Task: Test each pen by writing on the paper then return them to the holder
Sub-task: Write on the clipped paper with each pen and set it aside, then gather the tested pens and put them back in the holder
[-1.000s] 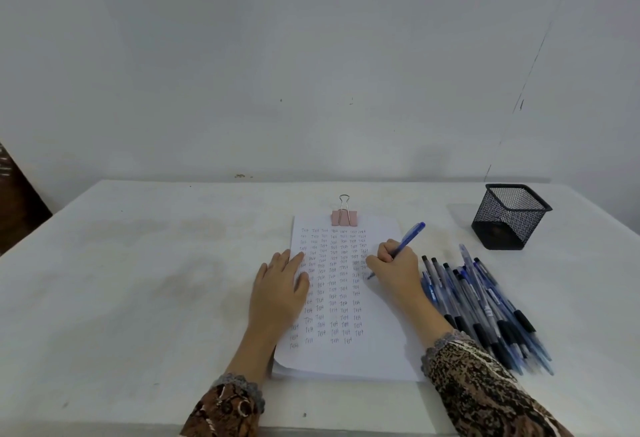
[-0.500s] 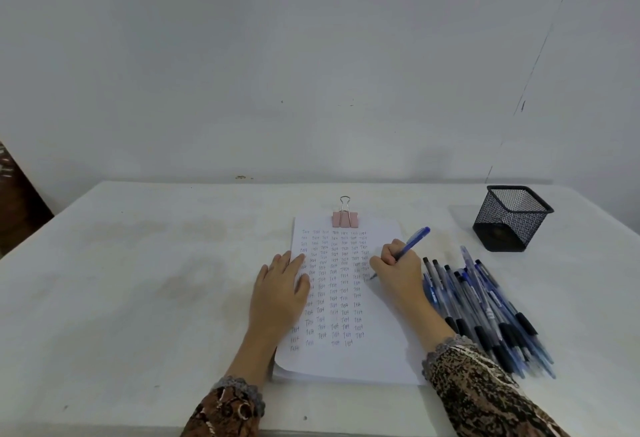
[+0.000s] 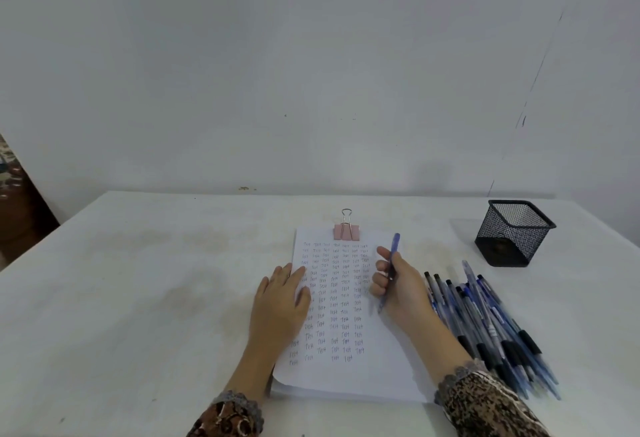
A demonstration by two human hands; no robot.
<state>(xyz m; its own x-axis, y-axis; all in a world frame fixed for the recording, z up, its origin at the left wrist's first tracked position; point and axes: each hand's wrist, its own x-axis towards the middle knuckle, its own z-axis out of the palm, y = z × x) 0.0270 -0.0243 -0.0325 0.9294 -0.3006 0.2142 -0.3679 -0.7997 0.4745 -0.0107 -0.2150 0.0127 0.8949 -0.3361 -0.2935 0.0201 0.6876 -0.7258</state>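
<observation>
Pressing flat on the paper [image 3: 346, 377], the left grip [image 3: 280, 301] lies with straight fingers and holds nothing. Just right of it, the right grip [image 3: 398, 284] curls round a blue pen [image 3: 394, 246]. Its long axis runs near-to-far, tip nearest and low over the sheet. Best to pin the sheet and write lightly. Right of this grip lie loose pens [image 3: 485, 326]; beyond them stands the mesh holder [image 3: 516, 232].
</observation>
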